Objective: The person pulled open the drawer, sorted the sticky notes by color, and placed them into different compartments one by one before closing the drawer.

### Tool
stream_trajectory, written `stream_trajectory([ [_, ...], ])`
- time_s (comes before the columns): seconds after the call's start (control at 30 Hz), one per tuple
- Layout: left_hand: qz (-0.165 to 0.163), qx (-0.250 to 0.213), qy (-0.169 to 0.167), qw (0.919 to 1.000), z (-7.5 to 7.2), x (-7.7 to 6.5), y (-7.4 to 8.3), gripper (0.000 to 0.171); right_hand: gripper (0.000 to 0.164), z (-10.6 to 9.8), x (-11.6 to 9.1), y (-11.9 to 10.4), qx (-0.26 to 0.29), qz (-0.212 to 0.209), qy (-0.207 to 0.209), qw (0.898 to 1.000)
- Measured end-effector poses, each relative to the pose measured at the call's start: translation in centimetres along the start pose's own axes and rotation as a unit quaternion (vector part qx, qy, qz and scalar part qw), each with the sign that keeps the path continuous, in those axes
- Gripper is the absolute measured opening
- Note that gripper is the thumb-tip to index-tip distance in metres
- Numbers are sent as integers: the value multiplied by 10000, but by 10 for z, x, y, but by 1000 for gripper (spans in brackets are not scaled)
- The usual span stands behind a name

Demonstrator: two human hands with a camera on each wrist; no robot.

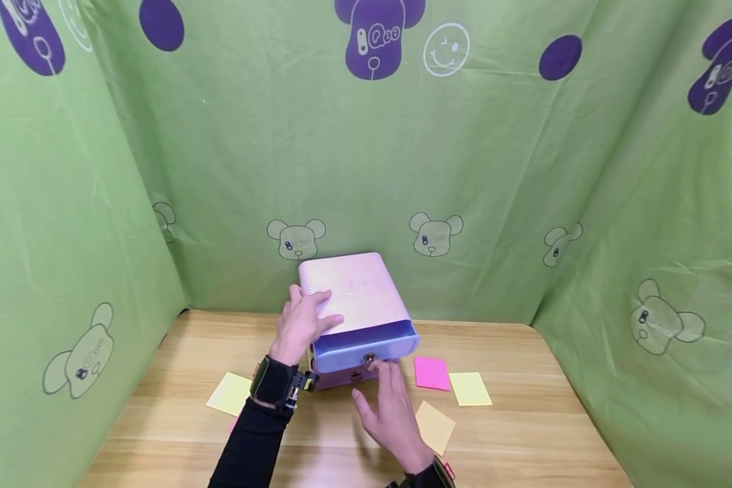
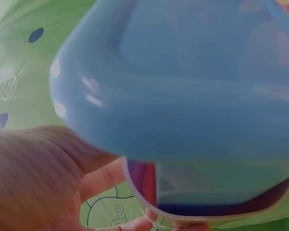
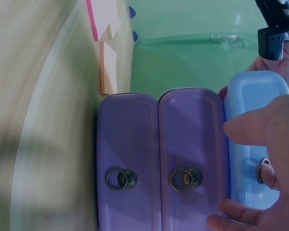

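A small white-topped cabinet [image 1: 354,288] stands against the back curtain, with a light blue top drawer [image 1: 341,359] pulled partway out. Below it, two purple drawers [image 3: 130,149] with ring pulls are closed. My left hand [image 1: 299,322] rests over the cabinet's upper left edge, thumb and a finger lying on the top. The blue drawer's front fills much of the left wrist view, partly hiding that hand. At the drawer front, my right hand [image 1: 393,413] hooks a finger through the metal ring pull [image 3: 258,171], other fingers spread beside it.
Sticky notes lie around the cabinet: a pink pad [image 1: 432,373], a yellow pad [image 1: 471,389] and a pale orange pad [image 1: 435,428] to the right, another yellow pad [image 1: 229,394] at left. Green curtain [image 1: 494,169] encloses the wooden table [image 1: 524,420] on three sides.
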State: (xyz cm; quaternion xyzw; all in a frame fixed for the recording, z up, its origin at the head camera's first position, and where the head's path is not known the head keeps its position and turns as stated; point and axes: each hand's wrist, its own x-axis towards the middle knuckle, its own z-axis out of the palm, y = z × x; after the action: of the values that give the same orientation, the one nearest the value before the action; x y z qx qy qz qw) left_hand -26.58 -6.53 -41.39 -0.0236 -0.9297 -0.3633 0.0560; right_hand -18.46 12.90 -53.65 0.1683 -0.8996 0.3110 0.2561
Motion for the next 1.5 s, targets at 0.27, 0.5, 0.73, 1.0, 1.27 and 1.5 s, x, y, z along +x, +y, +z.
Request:
stream_trajectory([
  [0.27, 48, -41, -15, 10000, -1, 0, 0, 65, 52, -3, -4, -1, -13, -45, 97, 9999],
  [0.5, 0, -56, -48, 10000, 0, 0, -1, 66, 51, -3, -9, -1, -79, 13, 121, 9999],
  [0.73, -1, -76, -53, 10000, 1, -1, -2, 66, 50, -5, -13, -3, -115, -24, 204, 9997],
  [1.0, 75, -19, -49, 10000, 0, 1, -3, 66, 50, -6, -15, -4, -62, -1, 211, 9998],
  [1.27, 163, 32, -28, 9999, 0, 1, -3, 65, 49, -8, -18, -5, -74, 18, 259, 9996],
  [1.5, 115, 28, -56, 9999, 0, 2, -4, 66, 49, -10, -20, -6, -52, -2, 257, 9997],
])
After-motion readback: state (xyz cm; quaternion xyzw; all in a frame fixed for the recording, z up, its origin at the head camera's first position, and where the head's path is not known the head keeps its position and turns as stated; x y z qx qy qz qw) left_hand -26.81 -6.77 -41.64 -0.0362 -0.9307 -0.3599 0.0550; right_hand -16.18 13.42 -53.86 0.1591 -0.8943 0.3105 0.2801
